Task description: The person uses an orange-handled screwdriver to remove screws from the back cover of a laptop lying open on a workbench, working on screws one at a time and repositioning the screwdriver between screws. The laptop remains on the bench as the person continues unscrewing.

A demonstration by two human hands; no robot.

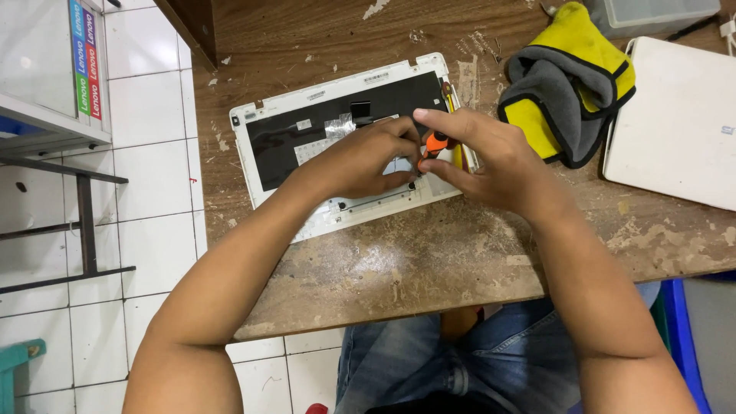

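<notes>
You are partway through work on the opened white laptop shell (337, 153), which lies tilted on the worn wooden table (429, 261), its black inner sheet facing up and its right edge under your hands. Your right hand (491, 157) is closed around an orange-handled screwdriver (435, 142), thumb and forefinger pinching the handle with the tool pointing down toward the shell's lower right corner; the tip itself is hidden behind your fingers, so you cannot tell from here whether it sits in a screw head. Your left hand (368, 157) rests on the shell just beside the tool, fingers curled and pressing near the shaft, apparently steadying it rather than gripping anything of its own, though the fingertips are partly hidden. This looks like the fastening stage at that corner, either loosening or driving a small screw. The next move probably calls for a square, upright tool and firm downward pressure, so the tip does not skip across the plastic, and for the left hand to keep the shell from sliding. The yellow and grey cloth (567, 77) lies well apart on the right, touching a closed white laptop (682, 123).
</notes>
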